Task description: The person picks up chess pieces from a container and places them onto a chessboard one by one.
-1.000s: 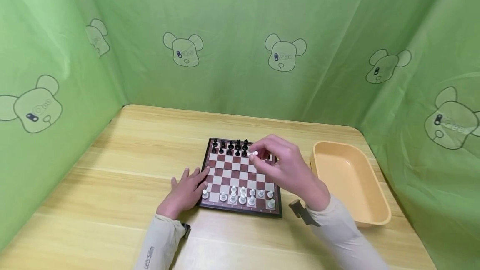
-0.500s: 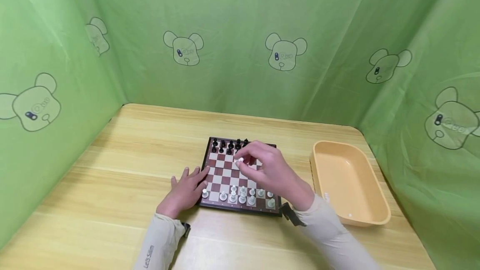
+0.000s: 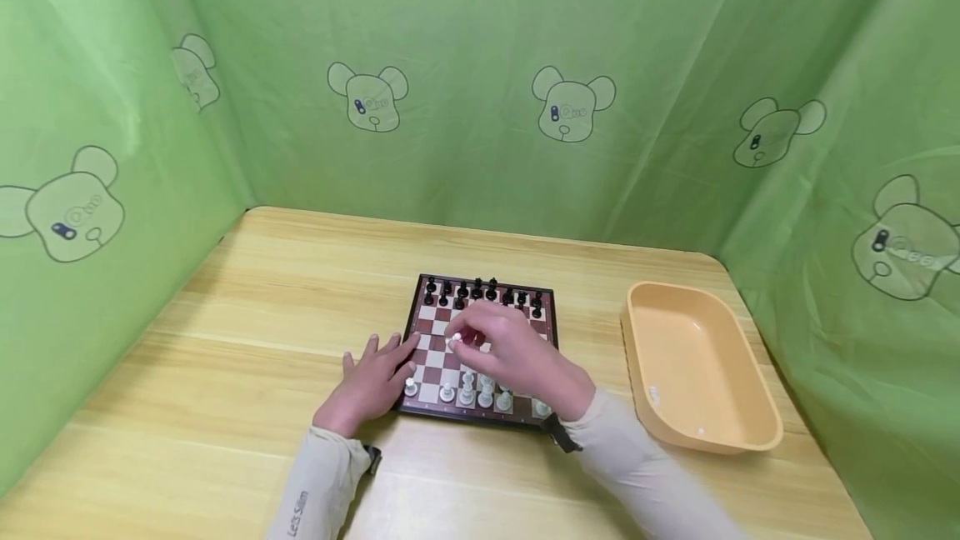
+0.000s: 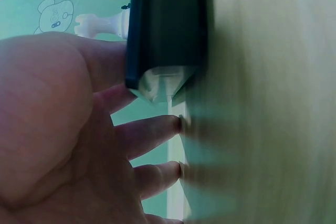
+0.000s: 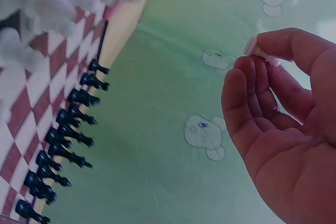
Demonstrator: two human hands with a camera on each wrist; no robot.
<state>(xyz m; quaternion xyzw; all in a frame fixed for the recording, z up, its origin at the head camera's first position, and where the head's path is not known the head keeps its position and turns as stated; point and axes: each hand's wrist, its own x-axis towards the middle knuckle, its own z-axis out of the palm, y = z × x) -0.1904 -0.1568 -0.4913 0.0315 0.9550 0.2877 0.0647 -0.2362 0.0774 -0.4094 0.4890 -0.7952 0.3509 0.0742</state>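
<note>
Between thumb and fingers, my right hand [image 3: 517,352] pinches a small white chess pawn [image 3: 454,339] above the middle of the chessboard [image 3: 431,374]. The right wrist view shows the pawn [image 5: 251,46] tilted at the fingertips. My left hand [image 3: 375,386] lies with fingers spread at the board's left edge, its index fingertip and thumb on the rim. Beside that thumb a white rook [image 3: 410,388] stands on the near left corner square. Other white pieces [image 3: 467,395] stand along the near side, some hidden by my right hand. Black pieces [image 3: 477,290] fill the far rows.
An orange plastic tub [image 3: 693,340] stands to the right of the board, with a few small white pieces [image 3: 654,395] at its near end. Wooden tabletop [image 3: 300,298] surrounds the board. A green curtain [image 3: 465,157] with bear drawings encloses the back and sides.
My right hand has moved left and toward me with the pawn, from over the far black pieces to the board's middle, uncovering black pieces at the far right. My left hand stays put.
</note>
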